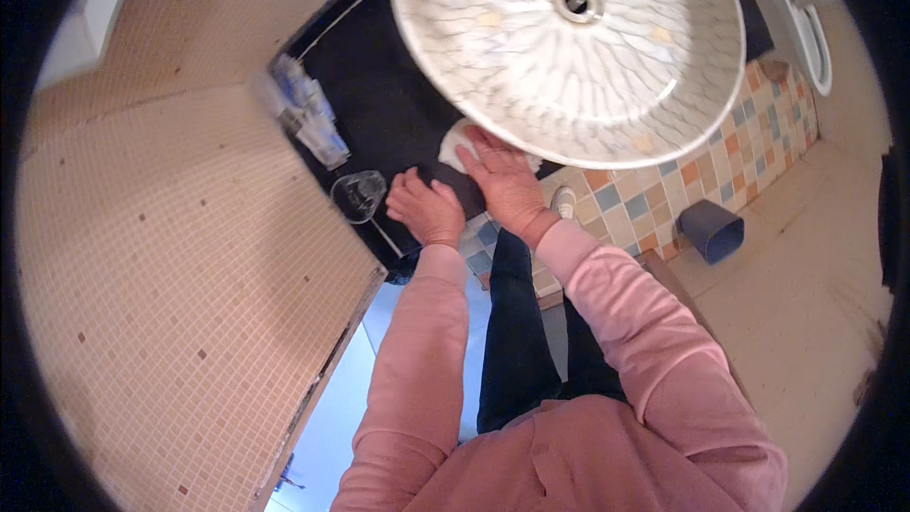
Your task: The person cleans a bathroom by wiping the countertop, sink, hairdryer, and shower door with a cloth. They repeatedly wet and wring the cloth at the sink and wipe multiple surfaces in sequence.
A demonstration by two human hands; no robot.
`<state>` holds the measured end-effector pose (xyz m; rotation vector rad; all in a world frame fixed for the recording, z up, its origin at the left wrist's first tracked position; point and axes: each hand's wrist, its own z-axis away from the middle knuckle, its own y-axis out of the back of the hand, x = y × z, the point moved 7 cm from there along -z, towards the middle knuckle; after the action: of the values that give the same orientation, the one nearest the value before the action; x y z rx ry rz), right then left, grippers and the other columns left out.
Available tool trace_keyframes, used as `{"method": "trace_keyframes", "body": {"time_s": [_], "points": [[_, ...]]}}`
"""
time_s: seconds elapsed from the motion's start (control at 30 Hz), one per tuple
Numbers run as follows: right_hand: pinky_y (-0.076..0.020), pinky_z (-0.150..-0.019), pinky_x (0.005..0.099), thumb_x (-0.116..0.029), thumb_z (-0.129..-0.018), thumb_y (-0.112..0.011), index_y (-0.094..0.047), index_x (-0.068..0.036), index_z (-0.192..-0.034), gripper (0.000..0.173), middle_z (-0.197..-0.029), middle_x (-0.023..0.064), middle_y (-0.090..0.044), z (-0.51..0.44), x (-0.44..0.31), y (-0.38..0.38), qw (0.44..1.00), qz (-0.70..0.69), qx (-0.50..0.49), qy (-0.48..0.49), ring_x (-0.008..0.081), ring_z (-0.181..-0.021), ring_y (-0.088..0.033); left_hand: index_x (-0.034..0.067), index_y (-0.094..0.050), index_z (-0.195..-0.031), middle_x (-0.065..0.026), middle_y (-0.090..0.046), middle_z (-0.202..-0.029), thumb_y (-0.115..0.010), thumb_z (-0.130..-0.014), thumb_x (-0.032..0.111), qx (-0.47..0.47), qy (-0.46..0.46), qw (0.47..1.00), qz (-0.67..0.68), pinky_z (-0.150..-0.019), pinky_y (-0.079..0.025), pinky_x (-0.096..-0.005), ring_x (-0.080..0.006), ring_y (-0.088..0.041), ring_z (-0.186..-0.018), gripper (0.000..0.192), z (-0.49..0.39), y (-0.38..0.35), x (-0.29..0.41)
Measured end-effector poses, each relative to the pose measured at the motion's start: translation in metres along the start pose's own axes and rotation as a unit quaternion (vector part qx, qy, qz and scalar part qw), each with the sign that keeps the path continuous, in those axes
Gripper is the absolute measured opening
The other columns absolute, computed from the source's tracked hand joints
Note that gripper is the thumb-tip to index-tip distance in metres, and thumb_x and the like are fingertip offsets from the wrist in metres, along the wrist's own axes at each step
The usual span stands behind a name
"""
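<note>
A white cloth (455,149) lies on the black countertop (384,85), close against the outside of a washbasin (498,64). My right hand (503,174) is spread flat over the cloth and holds it down, covering much of it. Near the front edge of the counter is my left hand (426,210), its fingers loosely bent and nothing seen in them. Just left of those fingers stands a clear cup (358,196). The basin is oval and glossy, with a grey veined pattern and a metal drain (577,1).
Blue-and-white packages (309,114) sit along the tiled wall (192,227) at the counter's left. A grey-blue bin (711,231) stands on the multicoloured tiled floor (633,206) at right. A doorway opens below the left wall.
</note>
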<state>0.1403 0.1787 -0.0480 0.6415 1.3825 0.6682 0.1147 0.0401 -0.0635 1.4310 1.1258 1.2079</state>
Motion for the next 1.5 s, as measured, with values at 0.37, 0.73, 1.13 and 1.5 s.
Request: {"method": "trace_keyframes", "body": {"time_s": [0.37, 0.73, 1.13, 1.5], "points": [[-0.0136, -0.116, 0.0423, -0.015, -0.083, -0.052, -0.051, -0.010, -0.128, 0.045, -0.146, 0.0112, -0.034, -0.066, -0.020, -0.028, 0.998, 0.007, 0.007, 0.061, 0.0276, -0.140, -0.023, 0.003, -0.047, -0.117, -0.0184, -0.043, -0.124, -0.057, -0.079, 0.017, -0.022, 0.005, 1.000, 0.000, -0.092, -0.031, -0.0490, -0.0362, -0.039, -0.112, 0.041, 0.001, 0.002, 0.001], [-0.0334, -0.107, 0.0363, -0.013, -0.081, -0.053, -0.055, -0.015, -0.124, 0.043, -0.140, 0.0070, -0.044, 0.041, 0.024, 0.018, 0.992, 0.057, 0.009, 0.116, 0.0240, -0.130, -0.041, 0.004, -0.045, -0.117, -0.0170, -0.045, -0.119, -0.055, -0.079, 0.019, 0.028, -0.024, 0.999, -0.028, -0.089, -0.031, -0.0474, -0.0355, -0.041, -0.106, 0.042, 0.002, 0.000, 0.002], [-0.0380, -0.105, 0.0355, -0.012, -0.079, -0.056, -0.066, -0.012, -0.107, 0.030, -0.130, 0.0044, -0.055, 0.101, 0.093, 0.095, 0.989, 0.096, 0.036, 0.106, 0.0231, -0.123, -0.049, 0.003, -0.046, -0.119, -0.0168, -0.043, -0.121, -0.052, -0.080, 0.022, 0.027, -0.021, 0.999, -0.038, -0.089, -0.033, -0.0482, -0.0367, -0.040, -0.109, 0.043, 0.003, -0.002, 0.001], [-0.0381, -0.105, 0.0381, 0.010, -0.072, -0.047, -0.055, -0.012, -0.124, 0.057, -0.135, 0.0171, -0.047, 0.156, 0.232, 0.186, 0.896, -0.027, 0.374, -0.237, 0.0338, -0.126, -0.044, 0.002, -0.045, -0.118, -0.0179, -0.044, -0.119, -0.050, -0.080, 0.018, 0.051, -0.054, 0.995, -0.074, -0.083, -0.035, -0.0481, -0.0372, -0.042, -0.103, 0.041, 0.003, -0.001, 0.006]]}}
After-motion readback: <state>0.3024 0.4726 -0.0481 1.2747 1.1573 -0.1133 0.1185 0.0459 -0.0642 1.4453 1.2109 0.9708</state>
